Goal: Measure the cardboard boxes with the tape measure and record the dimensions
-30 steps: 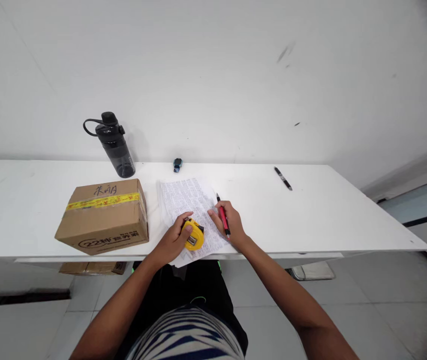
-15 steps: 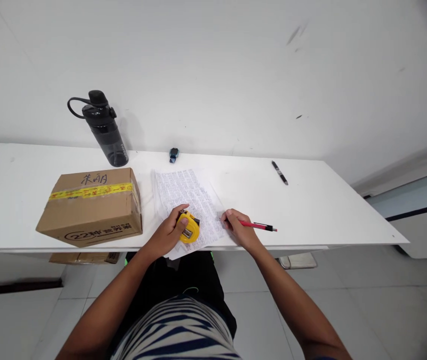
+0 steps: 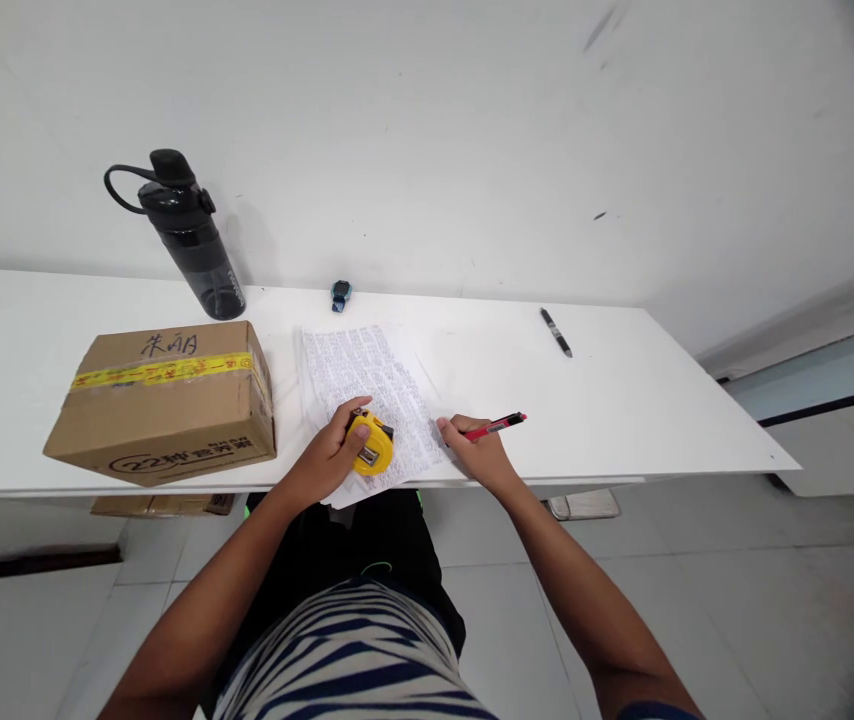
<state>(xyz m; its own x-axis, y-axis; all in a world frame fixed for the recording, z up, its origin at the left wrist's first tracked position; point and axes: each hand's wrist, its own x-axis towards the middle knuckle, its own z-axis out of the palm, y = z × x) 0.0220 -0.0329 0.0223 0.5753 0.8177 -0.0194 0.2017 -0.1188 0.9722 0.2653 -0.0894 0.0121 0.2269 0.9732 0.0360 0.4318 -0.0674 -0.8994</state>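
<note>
My left hand (image 3: 332, 452) is closed around a yellow tape measure (image 3: 376, 445), which sits over the lower part of a sheet of paper (image 3: 371, 365) covered in dense writing. My right hand (image 3: 474, 448) grips a red pen (image 3: 491, 428) at the sheet's right edge. The pen's rear end points up and to the right. Its tip is hidden behind my fingers, so I cannot tell whether it touches the paper. The bottom of the paper hangs slightly past the table's front edge.
A taped cardboard box (image 3: 164, 400) stands left on the white table (image 3: 622, 400). Behind it is a dark water bottle (image 3: 194, 240). A wristwatch (image 3: 341, 294) lies near the wall, and a black pen (image 3: 555, 332) lies to the right. Another carton (image 3: 161, 505) is under the table.
The red pen has tilted, its rear end now higher and closer to my hand. The whole view has shifted slightly; my left hand keeps the tape measure over the paper.
</note>
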